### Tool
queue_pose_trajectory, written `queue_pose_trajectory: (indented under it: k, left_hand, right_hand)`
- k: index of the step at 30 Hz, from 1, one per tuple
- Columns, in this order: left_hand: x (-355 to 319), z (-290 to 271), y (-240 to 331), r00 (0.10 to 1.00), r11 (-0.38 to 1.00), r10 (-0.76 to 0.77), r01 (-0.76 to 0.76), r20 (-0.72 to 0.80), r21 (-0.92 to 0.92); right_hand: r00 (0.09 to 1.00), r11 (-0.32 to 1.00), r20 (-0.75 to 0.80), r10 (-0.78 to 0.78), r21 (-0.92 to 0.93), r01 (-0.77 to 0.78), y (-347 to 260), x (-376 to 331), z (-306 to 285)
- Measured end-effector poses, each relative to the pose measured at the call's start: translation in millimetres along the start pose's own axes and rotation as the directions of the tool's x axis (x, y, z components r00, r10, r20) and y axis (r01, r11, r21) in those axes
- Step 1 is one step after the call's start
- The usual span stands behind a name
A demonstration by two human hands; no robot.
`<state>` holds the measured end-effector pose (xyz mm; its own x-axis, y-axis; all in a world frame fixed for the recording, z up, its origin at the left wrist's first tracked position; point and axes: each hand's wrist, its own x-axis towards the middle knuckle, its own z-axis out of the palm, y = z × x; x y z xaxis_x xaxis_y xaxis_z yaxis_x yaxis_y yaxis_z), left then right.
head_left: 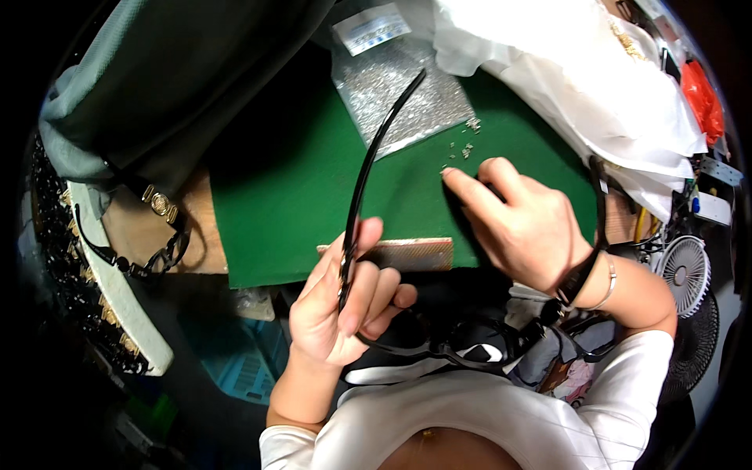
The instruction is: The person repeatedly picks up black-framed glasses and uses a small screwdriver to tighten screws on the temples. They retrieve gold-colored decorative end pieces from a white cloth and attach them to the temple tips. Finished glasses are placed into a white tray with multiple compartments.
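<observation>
The left hand (pixel 345 301) is gripping a black eyeglass frame (pixel 439 348), its fingers curling shut around the hinge end so that one long black temple arm (pixel 376 141) is sticking up and away from the hand over the green mat (pixel 290 180), while the frame front is hanging below the hand, close to the person's chest. The right hand (pixel 521 223) is resting on the mat off to the right of the left hand, its index finger (pixel 462 184) stretching out and its tip pressing down beside a scatter of tiny metal screws (pixel 468 145); the other fingers are bending loosely, holding nothing that I can see. Just beyond those screws a clear plastic bag of small silver parts (pixel 403 90) is lying on the bench. A brown strip (pixel 407 252) is lying at the near edge of the mat, between the two hands. Far to the left of the left hand, another black frame with gold trim (pixel 149 235) is sitting on a white tray (pixel 117 298).
</observation>
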<state>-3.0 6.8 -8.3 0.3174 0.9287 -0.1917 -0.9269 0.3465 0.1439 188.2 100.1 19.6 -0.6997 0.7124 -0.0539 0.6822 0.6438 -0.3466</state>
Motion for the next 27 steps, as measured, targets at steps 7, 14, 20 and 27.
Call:
queue_pose_trajectory:
  k: [7, 14, 20, 27]
  left_hand:
    - [-4.7, -3.2, -1.6, 0.999, 0.949, -0.027, 0.011, -0.044, -0.315]
    - [-5.2, 10.0, -1.4, 0.966, 0.980, -0.102, 0.055, -0.240, -0.192]
    - [-9.8, 10.4, -7.3, 0.931, 0.982, -0.126, 0.067, -0.343, -0.179]
    - [-8.9, 9.9, -4.5, 0.933, 0.986, -0.159, 0.131, -0.324, -0.106]
  right_hand:
    - [0.929, 0.494, 0.368, -0.047, 0.816, -0.299, -7.7, 7.9, -19.7]
    - [0.764, -0.073, 0.594, -0.251, 0.775, -0.627, -32.8, 18.2, -26.8]
    - [0.681, -0.044, 0.701, -0.213, 0.689, -0.723, -36.9, 19.5, -29.0]
    - [0.756, -0.021, 0.624, -0.197, 0.769, -0.639, -40.9, 10.2, -24.8]
